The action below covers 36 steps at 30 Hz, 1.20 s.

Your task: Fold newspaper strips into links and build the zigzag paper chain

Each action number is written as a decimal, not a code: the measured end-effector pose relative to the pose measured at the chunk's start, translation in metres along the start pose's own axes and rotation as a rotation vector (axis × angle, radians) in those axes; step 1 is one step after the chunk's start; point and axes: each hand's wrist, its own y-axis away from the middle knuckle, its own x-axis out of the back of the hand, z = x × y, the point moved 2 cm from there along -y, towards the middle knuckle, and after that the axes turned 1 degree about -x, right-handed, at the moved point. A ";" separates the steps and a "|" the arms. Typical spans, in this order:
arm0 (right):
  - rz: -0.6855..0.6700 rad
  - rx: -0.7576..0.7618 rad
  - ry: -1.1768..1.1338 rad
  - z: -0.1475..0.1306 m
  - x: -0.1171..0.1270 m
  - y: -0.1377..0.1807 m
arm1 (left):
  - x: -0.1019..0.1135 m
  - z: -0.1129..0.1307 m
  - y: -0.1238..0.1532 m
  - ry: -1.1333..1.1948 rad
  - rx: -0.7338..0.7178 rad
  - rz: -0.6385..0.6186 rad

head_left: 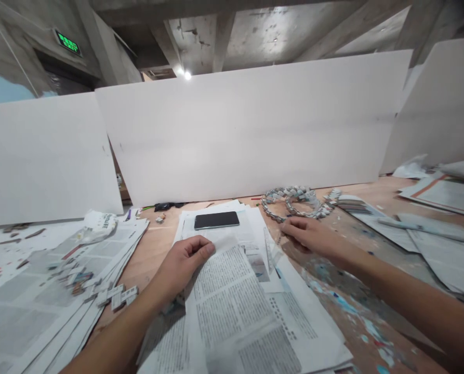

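My left hand (187, 257) is closed, with thumb and forefinger pinching the upper left edge of a printed paper sheet (232, 296). The sheet lies over a stack of other printed pages (302, 322). Beyond the hand, a dark-screened phone (216, 220) rests on the stack. My right hand (304, 234) is closed just in front of a coiled chain of folded paper (273, 208). What its fingertips hold, if anything, I cannot make out. Beside these fingertips a clear ruler (269, 249) lies on the pages.
Newspaper sheets (48, 296) spread on the left, with short folded-paper chains (117, 296) on them and a crumpled white bag (99, 227). White panels (247, 135) stand behind the table. Paper scraps (372, 332), folders and a plastic-wrapped bundle (426, 228) lie right.
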 end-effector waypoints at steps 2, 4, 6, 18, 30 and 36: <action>0.010 0.012 0.033 0.002 0.000 -0.001 | 0.002 0.001 0.000 -0.052 -0.015 0.016; 0.003 0.013 0.044 0.003 -0.001 -0.002 | 0.002 0.003 0.001 -0.102 -0.035 -0.006; -0.005 0.009 0.040 0.006 -0.004 -0.003 | -0.001 0.005 0.003 -0.143 -0.055 -0.056; -0.127 -0.197 -0.263 0.015 0.003 -0.010 | -0.011 0.003 0.007 -0.229 -0.116 -0.194; -0.056 -0.225 -0.192 0.018 0.004 -0.014 | -0.012 0.004 0.007 -0.224 -0.119 -0.159; 0.143 0.081 0.076 -0.005 -0.002 0.002 | -0.012 0.002 0.007 -0.143 -0.097 -0.094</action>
